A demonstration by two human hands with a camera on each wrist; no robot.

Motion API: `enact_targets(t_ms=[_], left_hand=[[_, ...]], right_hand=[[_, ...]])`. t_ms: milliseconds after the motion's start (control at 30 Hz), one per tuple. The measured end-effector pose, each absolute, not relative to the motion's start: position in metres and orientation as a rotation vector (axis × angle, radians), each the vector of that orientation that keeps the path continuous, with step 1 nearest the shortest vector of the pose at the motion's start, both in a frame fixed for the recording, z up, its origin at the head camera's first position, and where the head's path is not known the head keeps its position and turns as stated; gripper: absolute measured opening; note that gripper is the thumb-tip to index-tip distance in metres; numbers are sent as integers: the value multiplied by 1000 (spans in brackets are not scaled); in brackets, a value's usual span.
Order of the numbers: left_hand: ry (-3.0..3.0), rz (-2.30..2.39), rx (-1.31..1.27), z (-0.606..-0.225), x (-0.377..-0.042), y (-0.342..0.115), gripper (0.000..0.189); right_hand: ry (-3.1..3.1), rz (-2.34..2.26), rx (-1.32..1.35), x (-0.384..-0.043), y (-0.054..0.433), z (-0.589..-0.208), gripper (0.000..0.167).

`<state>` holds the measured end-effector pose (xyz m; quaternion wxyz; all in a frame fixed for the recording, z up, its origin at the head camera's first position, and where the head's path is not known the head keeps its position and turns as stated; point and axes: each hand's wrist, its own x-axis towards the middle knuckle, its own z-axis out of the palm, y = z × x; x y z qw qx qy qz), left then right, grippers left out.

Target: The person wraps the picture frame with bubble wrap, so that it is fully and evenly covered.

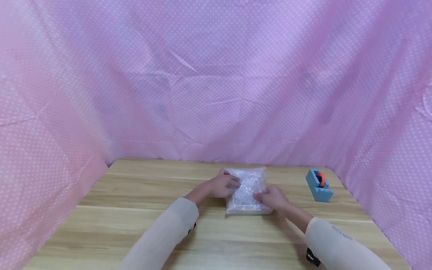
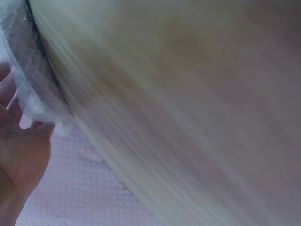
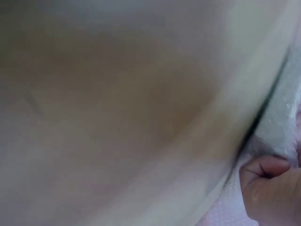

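A flat parcel in clear bubble wrap [image 1: 247, 189] lies on the wooden table, in front of the person. The left hand [image 1: 223, 185] grips its left side, fingers spread over the top and thumb at the far left corner. In the left wrist view, that thumb meets the edge of the wrap [image 2: 35, 70]. On the opposite side the right hand [image 1: 274, 197] holds the parcel's right edge, its thumb lying on the top face. The right wrist view shows the right thumb [image 3: 265, 167] bent against the wrap; the other fingers are mostly hidden.
A blue tape dispenser [image 1: 318, 187] with an orange roll core [image 1: 321, 178] stands toward the table's right edge. Pink dotted cloth [image 1: 209, 93] hangs behind the table and along both sides. Both forearms, in pale sleeves [image 1: 162, 236], reach in over the near part of the table.
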<state>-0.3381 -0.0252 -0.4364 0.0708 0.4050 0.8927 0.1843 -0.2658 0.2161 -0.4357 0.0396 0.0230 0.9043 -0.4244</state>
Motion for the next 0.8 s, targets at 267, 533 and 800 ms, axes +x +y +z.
enact_targets(t_ms=[267, 533, 800], left_hand=[[2628, 714, 1102, -433, -330, -28, 78], [2623, 508, 1355, -438, -329, -28, 50], [2645, 478, 1317, -436, -326, -27, 48]], right_hand=[[2676, -1267, 231, -274, 214, -430, 31], [2798, -1054, -39, -280, 222, -423, 39], [3183, -368, -618, -294, 230, -427, 45]])
